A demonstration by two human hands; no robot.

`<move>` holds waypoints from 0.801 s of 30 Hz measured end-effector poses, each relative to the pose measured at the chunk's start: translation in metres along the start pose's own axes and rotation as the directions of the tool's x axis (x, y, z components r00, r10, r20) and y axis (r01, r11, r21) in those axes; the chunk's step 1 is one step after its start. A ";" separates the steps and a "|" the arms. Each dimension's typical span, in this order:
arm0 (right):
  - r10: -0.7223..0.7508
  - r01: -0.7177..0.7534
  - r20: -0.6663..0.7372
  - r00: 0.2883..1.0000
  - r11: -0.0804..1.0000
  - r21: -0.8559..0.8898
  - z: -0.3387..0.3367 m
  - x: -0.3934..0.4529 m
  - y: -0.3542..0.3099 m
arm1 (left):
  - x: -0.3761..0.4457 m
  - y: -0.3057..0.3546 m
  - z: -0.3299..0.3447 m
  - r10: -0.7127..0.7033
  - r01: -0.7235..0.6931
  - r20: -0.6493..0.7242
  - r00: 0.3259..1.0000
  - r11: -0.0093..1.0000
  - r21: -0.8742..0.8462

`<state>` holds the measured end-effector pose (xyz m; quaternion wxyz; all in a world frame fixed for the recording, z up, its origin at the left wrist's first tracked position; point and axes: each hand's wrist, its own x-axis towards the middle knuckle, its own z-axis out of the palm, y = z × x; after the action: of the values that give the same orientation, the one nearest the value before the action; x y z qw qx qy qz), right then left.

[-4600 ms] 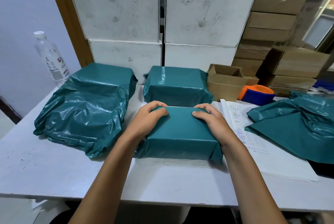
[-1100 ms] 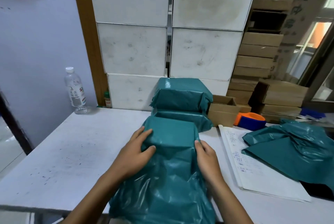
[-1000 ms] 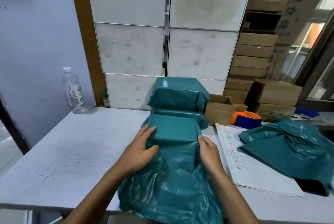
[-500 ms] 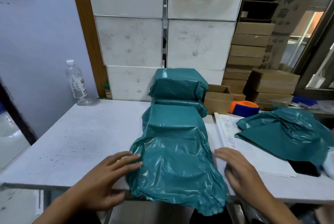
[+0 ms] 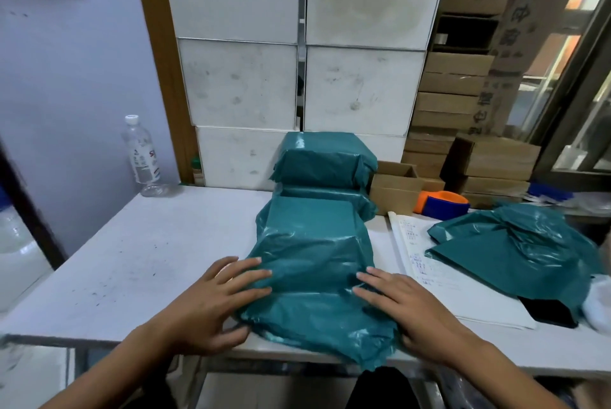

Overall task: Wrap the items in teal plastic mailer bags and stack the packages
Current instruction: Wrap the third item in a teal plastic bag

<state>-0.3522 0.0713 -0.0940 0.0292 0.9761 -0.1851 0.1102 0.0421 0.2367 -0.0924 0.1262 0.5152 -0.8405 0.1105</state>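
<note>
left hand [image 5: 211,306], right hand [image 5: 406,309], pressing teal mailer bag [image 5: 314,263]

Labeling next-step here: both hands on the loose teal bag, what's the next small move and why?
Probably fold the slack near end of the teal mailer bag under or over the boxed item. The left hand and right hand lie flat on its sides, the near flap hangs crumpled past the table edge, and two wrapped packages already sit stacked behind.

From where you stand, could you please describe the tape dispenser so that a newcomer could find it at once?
Start at the stack of two wrapped teal plastic packages against the white wall panels. Just right of it sits a small open brown cardboard box, and right of that box lies the orange and blue tape dispenser. It is the only brightly coloured thing among brown boxes and teal bags.
</note>
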 end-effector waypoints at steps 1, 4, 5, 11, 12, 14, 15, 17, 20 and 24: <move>-0.014 0.014 0.009 1.000 1.000 -0.014 -0.001 0.007 0.003 | 0.006 -0.004 -0.003 0.015 -0.015 0.009 1.000 1.000 0.023; -0.057 0.059 0.078 0.995 0.998 -0.030 -0.003 0.026 0.013 | 0.026 -0.024 -0.004 0.067 -0.081 0.110 0.992 0.988 0.130; -0.080 0.086 0.117 0.990 0.995 -0.045 -0.002 0.032 0.018 | 0.031 -0.031 -0.002 0.079 -0.102 0.152 0.985 0.984 0.145; -0.069 0.067 0.209 0.975 0.998 0.016 0.009 0.048 0.043 | 0.043 -0.055 0.016 0.057 -0.112 0.248 0.967 0.970 0.214; -0.068 0.062 0.201 0.977 0.997 0.035 0.012 0.048 0.045 | 0.043 -0.055 0.020 0.048 -0.093 0.228 0.972 0.977 0.194; -0.068 0.058 0.185 0.980 0.997 0.058 0.018 0.049 0.047 | 0.042 -0.054 0.027 0.031 -0.059 0.199 0.980 0.989 0.137; -0.058 0.048 0.188 0.980 0.997 0.061 0.019 0.050 0.048 | 0.042 -0.053 0.028 0.027 -0.050 0.190 0.981 0.992 0.115; -0.031 0.019 0.209 0.978 0.998 0.061 0.019 0.052 0.046 | 0.044 -0.053 0.027 0.021 -0.038 0.184 0.983 0.995 0.089; 0.001 -0.019 0.273 0.962 0.998 0.063 0.003 0.056 0.039 | 0.046 -0.048 0.013 0.022 -0.024 0.215 0.976 1.000 0.008; 0.055 -0.076 0.253 0.966 0.994 0.073 -0.037 0.049 0.039 | 0.034 -0.045 -0.022 0.029 0.000 0.218 0.976 0.991 -0.135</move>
<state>-0.3301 0.0210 -0.0464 -0.0380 0.9759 -0.2148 -0.0054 0.0701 0.1952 -0.0584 0.0663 0.5085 -0.8585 -0.0027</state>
